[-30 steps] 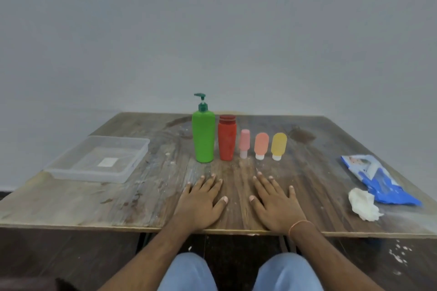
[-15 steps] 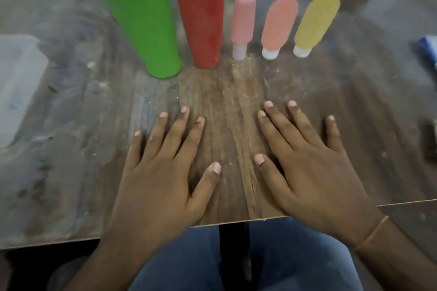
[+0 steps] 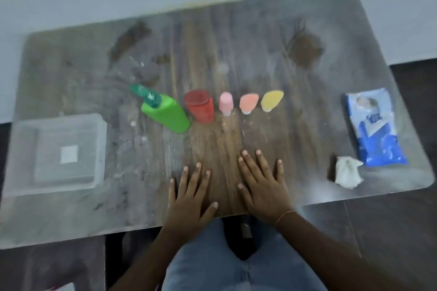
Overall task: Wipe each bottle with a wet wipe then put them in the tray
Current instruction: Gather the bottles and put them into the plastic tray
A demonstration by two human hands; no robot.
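Several bottles stand in a row at mid-table: a green pump bottle (image 3: 166, 113), a red bottle (image 3: 200, 106), a small pink one (image 3: 226, 102), an orange tube (image 3: 248, 102) and a yellow tube (image 3: 271, 100). A clear plastic tray (image 3: 99, 149) sits at the left. A blue wet-wipe pack (image 3: 376, 130) lies at the right, with a crumpled white wipe (image 3: 347, 172) in front of it. My left hand (image 3: 189, 201) and my right hand (image 3: 262, 189) lie flat on the table near its front edge, fingers spread, holding nothing.
The worn wooden table (image 3: 236, 42) ends just under my wrists, with my knees in jeans (image 3: 236, 267) below. A pale wall stands beyond its far edge. Dark floor (image 3: 413, 101) shows to the right.
The view has swung from low and close to high above the table. My hands and the bottles have stayed put.
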